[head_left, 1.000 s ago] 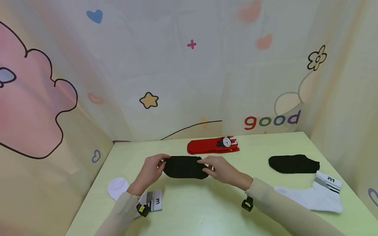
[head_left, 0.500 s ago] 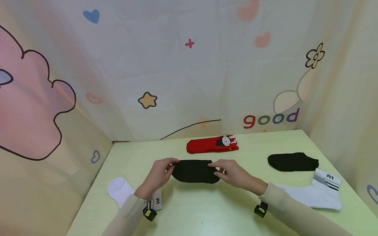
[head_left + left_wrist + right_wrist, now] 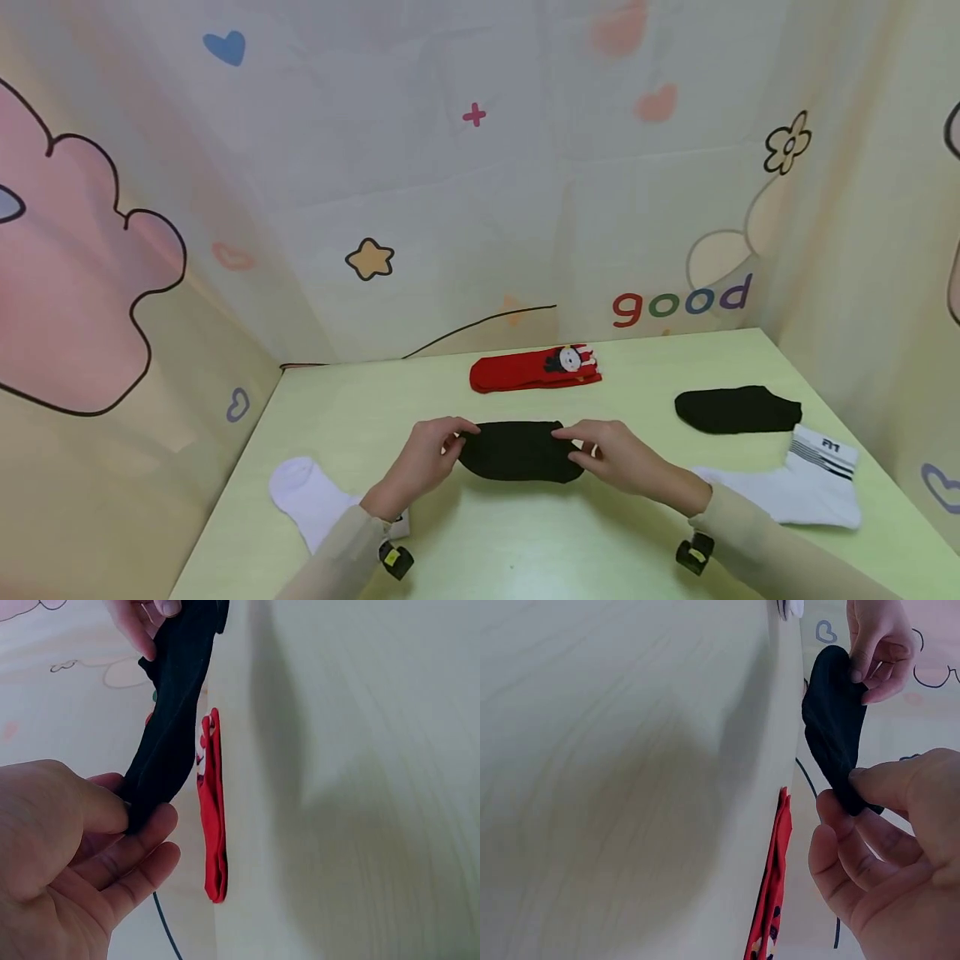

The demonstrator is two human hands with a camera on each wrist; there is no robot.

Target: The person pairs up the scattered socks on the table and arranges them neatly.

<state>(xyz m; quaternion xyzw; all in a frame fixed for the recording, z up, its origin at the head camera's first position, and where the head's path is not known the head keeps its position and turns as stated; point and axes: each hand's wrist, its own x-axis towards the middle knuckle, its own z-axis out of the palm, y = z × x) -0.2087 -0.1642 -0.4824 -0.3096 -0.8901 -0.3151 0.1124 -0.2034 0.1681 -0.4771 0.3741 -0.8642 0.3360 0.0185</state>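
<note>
A black ankle sock (image 3: 521, 452) is stretched sideways between my two hands, held above the table with its shadow beneath. My left hand (image 3: 427, 458) pinches its left end between thumb and fingers. At the other end, my right hand (image 3: 618, 454) pinches the upper right corner. The left wrist view shows the left thumb (image 3: 101, 810) pressing the fabric of the black sock (image 3: 176, 705) against the fingers. From the right wrist, the sock (image 3: 832, 712) appears nearly edge-on, with the right thumb (image 3: 885, 784) on its near end.
Behind the hands lies a folded red sock pair (image 3: 510, 372) with a cartoon figure. Another black sock (image 3: 738, 410) and a white striped sock (image 3: 821, 479) lie at the right. A white sock (image 3: 307, 496) lies at the left, partly covered by my sleeve. A printed curtain (image 3: 450, 183) encloses the table.
Both hands have carried the black sock to the right and a little closer to me, keeping their pinch on its ends. The other socks have stayed in place on the table.
</note>
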